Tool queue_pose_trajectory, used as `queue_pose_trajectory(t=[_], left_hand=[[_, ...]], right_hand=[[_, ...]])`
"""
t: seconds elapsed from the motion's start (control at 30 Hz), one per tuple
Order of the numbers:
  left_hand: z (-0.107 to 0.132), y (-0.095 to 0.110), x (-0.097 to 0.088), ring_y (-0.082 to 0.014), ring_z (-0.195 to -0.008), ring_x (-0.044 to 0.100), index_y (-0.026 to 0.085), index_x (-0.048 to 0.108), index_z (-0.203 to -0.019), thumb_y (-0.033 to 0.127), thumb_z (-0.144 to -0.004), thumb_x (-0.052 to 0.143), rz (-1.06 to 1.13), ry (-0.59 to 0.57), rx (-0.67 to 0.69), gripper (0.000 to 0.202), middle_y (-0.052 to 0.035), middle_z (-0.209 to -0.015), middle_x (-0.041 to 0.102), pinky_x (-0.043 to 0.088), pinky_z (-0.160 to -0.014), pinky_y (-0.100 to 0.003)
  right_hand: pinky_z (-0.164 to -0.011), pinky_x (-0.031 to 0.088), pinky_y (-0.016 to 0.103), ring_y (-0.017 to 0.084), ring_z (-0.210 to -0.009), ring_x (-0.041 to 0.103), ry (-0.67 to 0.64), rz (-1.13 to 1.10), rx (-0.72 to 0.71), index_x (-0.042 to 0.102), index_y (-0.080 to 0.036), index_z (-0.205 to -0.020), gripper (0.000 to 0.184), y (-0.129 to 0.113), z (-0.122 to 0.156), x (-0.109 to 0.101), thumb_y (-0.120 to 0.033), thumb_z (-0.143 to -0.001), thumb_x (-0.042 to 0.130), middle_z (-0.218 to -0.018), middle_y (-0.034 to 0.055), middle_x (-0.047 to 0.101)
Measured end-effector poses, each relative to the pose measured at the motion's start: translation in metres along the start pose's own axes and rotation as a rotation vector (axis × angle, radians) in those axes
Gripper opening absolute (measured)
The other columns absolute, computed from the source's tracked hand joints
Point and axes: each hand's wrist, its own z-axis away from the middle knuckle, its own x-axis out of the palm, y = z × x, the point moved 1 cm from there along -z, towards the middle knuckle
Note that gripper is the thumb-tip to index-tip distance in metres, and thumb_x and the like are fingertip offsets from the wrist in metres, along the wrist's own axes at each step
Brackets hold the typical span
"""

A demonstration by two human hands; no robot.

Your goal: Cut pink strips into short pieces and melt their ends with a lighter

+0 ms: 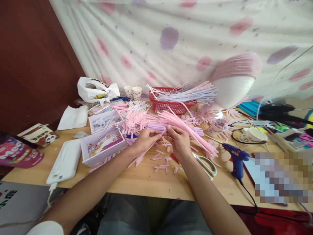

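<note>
While both hands are brought close together above the table, a small pale-pink fuzzy piece lies at the fingertips between them. The left hand has its thumb and index finger together, pinching the piece from its side; the remaining fingers are curled. The right hand closes its thumb and forefinger on the other end, its other fingers bent inward. Whether a longer strand running below the left hand belongs to the same piece cannot be determined.

Just below the hands, short pink pieces lie scattered on the wood. A slim red item rests just beside the right wrist, and scissors lie partly behind the right forearm. A bundle of long pink stems lies directly beyond the right hand, limiting room on that side. A white box of beads stands near the left forearm.

Farther out, a red basket holding more stems stands behind the bundle, and a blue glue gun lies well to the right. Toward the person, a strip of wood surface runs between the scattered pieces and the table's front edge.
</note>
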Motion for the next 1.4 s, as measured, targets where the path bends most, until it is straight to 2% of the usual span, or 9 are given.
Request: queue_pose_trajectory(t=[0.57, 0.67, 0.77, 0.87, 0.97, 1.07, 1.17, 1.3, 1.4], left_hand=[[-0.003, 0.002, -0.002, -0.0085, -0.053, 0.058, 0.013, 0.070, -0.073, 0.029, -0.077, 0.078, -0.042, 0.064, 0.057, 0.019, -0.0022, -0.067, 0.068, 0.045, -0.049, -0.019], [-0.004, 0.004, -0.006, -0.0085, -0.054, 0.058, 0.014, 0.069, -0.073, 0.032, -0.074, 0.079, -0.039, 0.116, 0.060, 0.021, -0.0016, -0.067, 0.068, 0.043, -0.049, -0.018], [-0.005, 0.004, -0.007, -0.0081, -0.053, 0.057, 0.014, 0.068, -0.073, 0.032, -0.073, 0.078, -0.034, 0.116, 0.068, 0.021, -0.0012, -0.065, 0.067, 0.041, -0.048, -0.018], [-0.006, 0.001, -0.007, -0.0077, -0.052, 0.053, 0.015, 0.068, -0.071, 0.036, -0.072, 0.077, -0.053, 0.092, 0.108, 0.024, -0.0013, -0.065, 0.066, 0.038, -0.046, -0.018], [-0.008, -0.004, -0.007, -0.0066, -0.050, 0.048, 0.015, 0.068, -0.072, 0.040, -0.071, 0.076, -0.069, 0.061, 0.133, 0.026, -0.0010, -0.064, 0.065, 0.034, -0.045, -0.018], [-0.009, -0.006, -0.007, -0.0063, -0.051, 0.047, 0.015, 0.068, -0.073, 0.041, -0.070, 0.076, -0.070, 0.033, 0.132, 0.027, -0.0013, -0.066, 0.065, 0.034, -0.046, -0.018], [-0.008, -0.004, -0.007, -0.0064, -0.050, 0.047, 0.015, 0.067, -0.073, 0.042, -0.070, 0.075, -0.074, 0.012, 0.143, 0.029, -0.0012, -0.066, 0.065, 0.033, -0.046, -0.018], [-0.005, -0.001, -0.007, -0.0058, -0.048, 0.046, 0.015, 0.066, -0.078, 0.044, -0.071, 0.077, -0.046, 0.007, 0.141, 0.032, -0.0008, -0.067, 0.065, 0.029, -0.045, -0.018], [-0.005, 0.000, -0.007, -0.0051, -0.047, 0.043, 0.015, 0.066, -0.080, 0.044, -0.072, 0.078, -0.032, 0.005, 0.143, 0.033, -0.0007, -0.068, 0.066, 0.027, -0.045, -0.019]], right_hand=[[-0.070, 0.057, 0.027, 0.012, -0.066, 0.062, 0.066, -0.022, -0.027, 0.074, -0.015, -0.077, 0.036, 0.000, 0.001, -0.001, -0.042, -0.059, 0.090, -0.068, 0.0009, 0.067], [-0.065, 0.055, 0.030, 0.014, -0.060, 0.062, 0.094, 0.199, -0.068, 0.074, -0.015, -0.082, 0.038, 0.002, 0.001, -0.010, -0.046, -0.064, 0.084, -0.064, 0.0018, 0.066], [-0.059, 0.052, 0.034, 0.018, -0.052, 0.061, 0.015, 0.637, -0.054, 0.076, -0.012, -0.095, 0.045, 0.002, 0.006, -0.018, -0.049, -0.069, 0.077, -0.066, 0.0055, 0.070], [-0.067, 0.051, 0.036, 0.022, -0.062, 0.066, 0.068, 1.044, -0.268, 0.076, -0.014, -0.102, 0.041, -0.012, 0.020, -0.035, -0.047, -0.080, 0.066, -0.081, 0.0097, 0.076], [-0.071, 0.051, 0.036, 0.023, -0.071, 0.068, 0.190, 1.293, -0.446, 0.076, -0.017, -0.104, 0.038, -0.033, 0.040, -0.072, -0.043, -0.089, 0.054, -0.090, 0.0110, 0.076], [-0.069, 0.050, 0.034, 0.025, -0.077, 0.069, 0.126, 1.567, -0.416, 0.076, -0.021, -0.106, 0.032, -0.047, 0.057, -0.115, -0.038, -0.086, 0.057, -0.091, 0.0106, 0.074], [-0.068, 0.051, 0.034, 0.026, -0.082, 0.070, -0.057, 1.728, -0.363, 0.075, -0.023, -0.109, 0.030, -0.050, 0.068, -0.143, -0.033, -0.085, 0.060, -0.098, 0.0115, 0.072], [-0.071, 0.052, 0.036, 0.027, -0.086, 0.070, -0.089, 1.806, -0.342, 0.070, -0.024, -0.123, 0.040, -0.049, 0.074, -0.147, -0.032, -0.086, 0.057, -0.103, 0.0125, 0.070], [-0.072, 0.051, 0.038, 0.031, -0.086, 0.071, -0.157, 1.863, -0.239, 0.064, -0.022, -0.132, 0.051, -0.051, 0.073, -0.140, -0.028, -0.082, 0.059, -0.094, 0.0117, 0.073]])
